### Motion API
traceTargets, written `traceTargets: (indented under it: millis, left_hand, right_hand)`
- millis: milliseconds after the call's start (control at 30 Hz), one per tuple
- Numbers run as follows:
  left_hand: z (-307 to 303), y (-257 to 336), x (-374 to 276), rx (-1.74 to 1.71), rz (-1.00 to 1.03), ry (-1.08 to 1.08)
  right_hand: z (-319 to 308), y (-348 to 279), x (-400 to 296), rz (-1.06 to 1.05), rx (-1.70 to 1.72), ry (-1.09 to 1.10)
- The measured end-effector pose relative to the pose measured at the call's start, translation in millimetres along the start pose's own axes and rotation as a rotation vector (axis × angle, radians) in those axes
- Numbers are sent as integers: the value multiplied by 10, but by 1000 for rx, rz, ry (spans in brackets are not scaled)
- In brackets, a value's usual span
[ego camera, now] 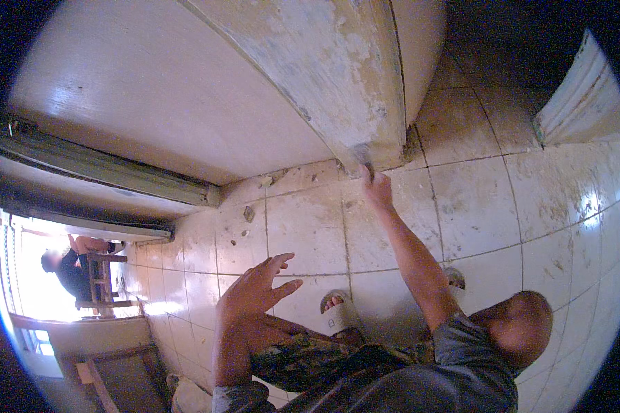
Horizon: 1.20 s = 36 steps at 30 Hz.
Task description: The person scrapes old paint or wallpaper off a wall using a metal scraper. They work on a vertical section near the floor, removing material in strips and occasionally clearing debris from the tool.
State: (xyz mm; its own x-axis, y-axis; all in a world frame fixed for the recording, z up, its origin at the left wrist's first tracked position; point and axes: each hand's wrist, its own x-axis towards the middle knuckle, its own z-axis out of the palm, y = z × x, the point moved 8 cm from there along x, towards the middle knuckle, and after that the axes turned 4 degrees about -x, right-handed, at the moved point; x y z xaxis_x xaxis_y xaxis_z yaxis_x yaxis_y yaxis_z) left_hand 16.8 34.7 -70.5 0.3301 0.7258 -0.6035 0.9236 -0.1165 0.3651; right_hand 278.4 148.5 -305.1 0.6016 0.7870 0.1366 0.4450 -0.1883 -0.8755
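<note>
My right hand (378, 190) reaches down to the foot of a narrow wall face (341, 77) with patchy, scraped-looking paint. It grips a small hand tool (370, 169), whose dark end meets the wall's bottom edge. Motion blur and my fingers hide much of the tool, so its exact kind is unclear. My left hand (256, 291) hovers above my bent left leg, fingers spread, holding nothing. Beneath both hands lies a floor of pale tiles (310, 227), smudged with dirt.
Loose chips (248, 213) and crumbs lie on the tiles near the wall. A wooden frame (134, 165) runs along the left wall. Farther left, a person (70, 271) sits on a wooden seat (101, 281) by a bright opening. A pale moulded post (584, 103) stands at the right.
</note>
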Motion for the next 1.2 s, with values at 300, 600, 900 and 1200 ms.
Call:
traceTargets:
  millis: [300,600,900,1200]
  left_hand:
    - [44,-124,11,25,8,31]
    - [79,-28,62,23,28,-26]
    - [63,74,32,24,55,-16]
    - [68,-97,-58,38,10,9]
  right_hand:
    - [-120,-26,-239,46,206,-4]
    - [-6,-175,-99,-130,47,27]
    - [132,-853,97,-203,-12,-2]
    - [107,-297,-271,-95,109,-7]
